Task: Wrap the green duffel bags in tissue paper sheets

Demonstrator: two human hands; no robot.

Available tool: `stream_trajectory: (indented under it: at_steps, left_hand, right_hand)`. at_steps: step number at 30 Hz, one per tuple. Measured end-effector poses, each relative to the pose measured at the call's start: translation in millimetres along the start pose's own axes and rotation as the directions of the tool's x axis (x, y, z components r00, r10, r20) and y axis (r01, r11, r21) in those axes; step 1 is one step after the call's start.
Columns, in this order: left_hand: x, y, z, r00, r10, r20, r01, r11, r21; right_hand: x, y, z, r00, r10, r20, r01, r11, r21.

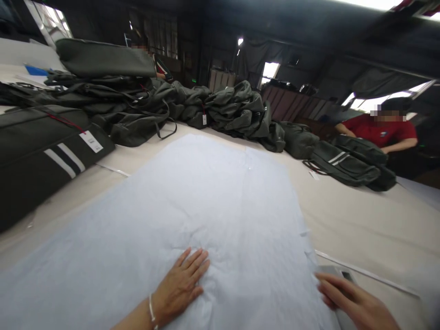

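A large, thin, pale white sheet (220, 197), slightly wrinkled, lies spread over the table in front of me. My left hand (182, 284) rests flat on it, palm down with fingers stretched out, a bracelet on the wrist. Small creases run out from under those fingers. At the sheet's right edge is my right hand (354, 298), a little blurred, its fingers curled together with the tips at the edge; the thumb is hidden. Just beyond those fingers a grey flat object (332, 270) with a dark slot sits partly covered by the hand and sheet.
A dark green bag (51, 151) with white stripes and a tag lies at left. Piled green bags (237, 110) line the table's (360, 220) far side. A person in red (378, 130) handles a striped bag (347, 160) at right. Another person (161, 68) stands behind the pile.
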State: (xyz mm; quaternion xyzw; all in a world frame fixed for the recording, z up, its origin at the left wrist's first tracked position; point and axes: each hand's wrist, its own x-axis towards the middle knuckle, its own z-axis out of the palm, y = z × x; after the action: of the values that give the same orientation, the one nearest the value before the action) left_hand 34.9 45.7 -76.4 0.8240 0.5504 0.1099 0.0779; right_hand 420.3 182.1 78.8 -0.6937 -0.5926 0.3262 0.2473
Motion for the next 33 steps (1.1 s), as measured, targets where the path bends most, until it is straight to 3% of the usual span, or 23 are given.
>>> stream_trajectory:
  at_steps: [1, 2, 3, 6, 8, 13, 17, 21, 25, 27, 28, 30, 32, 33]
  left_hand:
    - [0, 1, -0.5, 1.000, -0.001, 0.004, 0.001, 1.000, -0.015]
    - [-1, 1, -0.7, 1.000, 0.001, 0.006, 0.000, 1.000, -0.028]
    - [-1, 1, -0.3, 1.000, 0.005, 0.005, -0.005, 0.999, -0.036]
    - [-1, -2, 5.2, 0.999, 0.032, -0.021, -0.032, 0.999, -0.017]
    - [0, -5, 12.2, 0.994, 0.075, -0.084, -0.070, 0.996, 0.052]
    - [2, -10, 26.6, 0.918, 0.211, -0.336, -0.101, 0.943, 0.316]
    - [3, -10, 27.3, 0.907, 0.207, -0.368, -0.069, 0.932, 0.355]
    - [3, -9, 23.0, 0.911, 0.206, -0.358, -0.069, 0.931, 0.359]
    - [4, -11, 14.0, 0.913, 0.228, -0.338, -0.094, 0.925, 0.369]
    - [5, -11, 9.8, 0.916, 0.234, -0.326, -0.105, 0.924, 0.369]
    - [5, -11, 8.6, 0.918, 0.236, -0.320, -0.109, 0.923, 0.368]
    - [4, -9, 8.0, 0.927, 0.232, -0.295, -0.116, 0.925, 0.362]
    - [4, -7, 9.2, 0.946, 0.208, -0.247, -0.120, 0.937, 0.329]
    - [4, -6, 9.7, 0.958, 0.185, -0.218, -0.115, 0.948, 0.297]
  right_hand:
    - [9, -28, 21, 0.987, -0.042, 0.158, 0.035, 0.998, 0.050]
    - [20, -58, 44, 0.945, -0.098, 0.314, 0.065, 0.992, 0.112]
    - [34, -87, 69, 0.872, -0.166, 0.461, 0.084, 0.978, 0.193]
    - [81, -148, 139, 0.814, -0.215, 0.540, 0.129, 0.973, 0.193]
    - [112, -160, 174, 0.818, -0.174, 0.548, 0.133, 0.985, 0.114]
    - [168, -127, 221, 0.881, 0.046, 0.472, 0.085, 0.964, -0.252]
    - [187, -109, 230, 0.904, 0.132, 0.407, 0.093, 0.868, -0.487]
    - [186, -110, 215, 0.958, 0.070, 0.277, 0.112, 0.799, -0.590]
    - [151, -104, 199, 0.986, -0.121, 0.119, 0.166, 0.820, -0.547]
    - [125, -93, 204, 0.946, -0.303, 0.118, 0.320, 0.806, -0.497]
    - [112, -86, 210, 0.894, -0.422, 0.153, 0.440, 0.761, -0.476]
    - [90, -68, 228, 0.738, -0.618, 0.272, 0.666, 0.599, -0.445]
    - [77, -53, 247, 0.621, -0.681, 0.388, 0.775, 0.459, -0.434]
    - [74, -48, 255, 0.612, -0.666, 0.426, 0.783, 0.435, -0.445]
